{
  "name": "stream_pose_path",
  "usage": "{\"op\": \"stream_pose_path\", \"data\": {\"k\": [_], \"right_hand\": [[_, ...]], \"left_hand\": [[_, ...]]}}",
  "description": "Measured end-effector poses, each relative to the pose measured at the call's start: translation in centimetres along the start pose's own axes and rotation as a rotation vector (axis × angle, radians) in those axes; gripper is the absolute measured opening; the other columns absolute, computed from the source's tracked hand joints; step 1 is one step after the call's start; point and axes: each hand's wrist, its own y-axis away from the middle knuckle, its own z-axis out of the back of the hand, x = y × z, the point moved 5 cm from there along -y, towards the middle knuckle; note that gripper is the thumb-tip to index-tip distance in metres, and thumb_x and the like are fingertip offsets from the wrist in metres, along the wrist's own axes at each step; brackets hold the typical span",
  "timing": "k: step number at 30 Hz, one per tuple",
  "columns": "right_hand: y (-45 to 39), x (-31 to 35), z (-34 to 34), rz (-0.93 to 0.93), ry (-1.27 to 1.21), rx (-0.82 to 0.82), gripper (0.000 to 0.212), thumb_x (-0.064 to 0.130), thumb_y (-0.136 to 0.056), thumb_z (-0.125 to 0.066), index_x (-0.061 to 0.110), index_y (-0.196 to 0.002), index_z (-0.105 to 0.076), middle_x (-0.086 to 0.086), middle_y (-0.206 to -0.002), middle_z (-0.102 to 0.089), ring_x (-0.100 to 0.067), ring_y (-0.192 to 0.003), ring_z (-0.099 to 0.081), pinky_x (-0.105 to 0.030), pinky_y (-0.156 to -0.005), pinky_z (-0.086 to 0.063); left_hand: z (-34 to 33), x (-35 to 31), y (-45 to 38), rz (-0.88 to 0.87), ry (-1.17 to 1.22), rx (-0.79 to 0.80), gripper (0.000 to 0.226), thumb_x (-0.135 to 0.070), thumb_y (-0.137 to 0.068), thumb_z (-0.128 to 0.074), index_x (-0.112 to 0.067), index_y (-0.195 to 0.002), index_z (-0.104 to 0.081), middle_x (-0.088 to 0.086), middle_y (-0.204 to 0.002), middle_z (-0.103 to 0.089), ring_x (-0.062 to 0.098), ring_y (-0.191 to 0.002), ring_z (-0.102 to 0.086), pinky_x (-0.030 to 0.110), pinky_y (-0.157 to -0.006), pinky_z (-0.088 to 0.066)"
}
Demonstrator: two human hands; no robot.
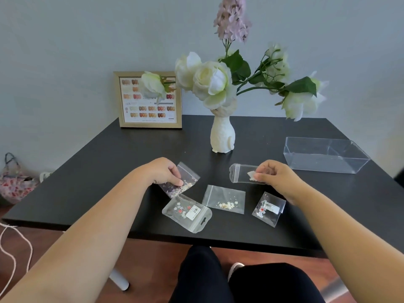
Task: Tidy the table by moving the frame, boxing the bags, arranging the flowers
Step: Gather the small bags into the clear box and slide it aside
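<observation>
Now left hand pinches glitter bag; right hand pinches clear bag.

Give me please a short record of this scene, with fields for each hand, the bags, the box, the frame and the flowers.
left hand: pinching a small clear bag on the table
right hand: holding another clear bag just above the table
bags on table, untouched: three
box: clear, open, empty, far right
frame: upright at the back left, against the wall
flowers: white and lilac, in a white vase
</observation>
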Motion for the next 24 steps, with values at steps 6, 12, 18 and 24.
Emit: {"op": "stream_pose_path", "data": {"k": [6, 12, 18, 24], "right_hand": [[1.1, -1.1, 5.8, 0.064, -0.128, -0.213, 0.013, 0.018, -0.080, -0.078, 0.027, -0.078, -0.068, 0.002, -0.083, -0.074, -0.021, -0.083, -0.068, -0.036, -0.079, -0.054], [2.0, 1.5, 9.5, 0.183, 0.154, -0.357, 0.014, 0.022, -0.082, -0.069, 0.036, -0.079, -0.067, 0.013, -0.086, -0.070, -0.004, -0.073, -0.061, -0.016, -0.057, -0.044], [3.2, 1.3, 17.9, 0.194, 0.096, -0.606, 0.009, 0.040, -0.074, -0.072, 0.034, -0.075, -0.065, 0.020, -0.076, -0.065, -0.001, -0.072, -0.055, -0.023, -0.063, -0.042], [1.4, -1.6, 22.9, 0.123, 0.118, -0.635, 0.015, 0.021, -0.082, -0.071, 0.031, -0.074, -0.063, 0.003, -0.083, -0.067, -0.016, -0.079, -0.058, -0.024, -0.063, -0.042]], "left_hand": [[-1.7, -7.5, -0.4, -0.230, 0.044, -0.159, 0.009, -0.022, -0.088, -0.072, -0.031, -0.085, -0.070, -0.014, -0.096, -0.068, 0.007, -0.090, -0.063, 0.022, -0.067, -0.046], [-2.2, -14.7, 1.4, -0.585, -0.008, -0.313, 0.026, -0.013, -0.100, -0.054, -0.028, -0.101, -0.074, -0.014, -0.095, -0.046, 0.004, -0.089, -0.052, 0.003, -0.072, -0.034], [-5.9, -22.1, 1.6, -0.805, -0.040, -0.372, 0.016, -0.021, -0.096, -0.061, -0.026, -0.107, -0.072, -0.013, -0.102, -0.062, 0.005, -0.089, -0.060, 0.012, -0.073, -0.044], [-9.7, -28.7, 1.3, -1.031, -0.085, -0.512, 0.022, -0.011, -0.096, -0.059, -0.015, -0.110, -0.076, 0.006, -0.095, -0.068, 0.026, -0.088, -0.060, 0.034, -0.074, -0.048]]}}
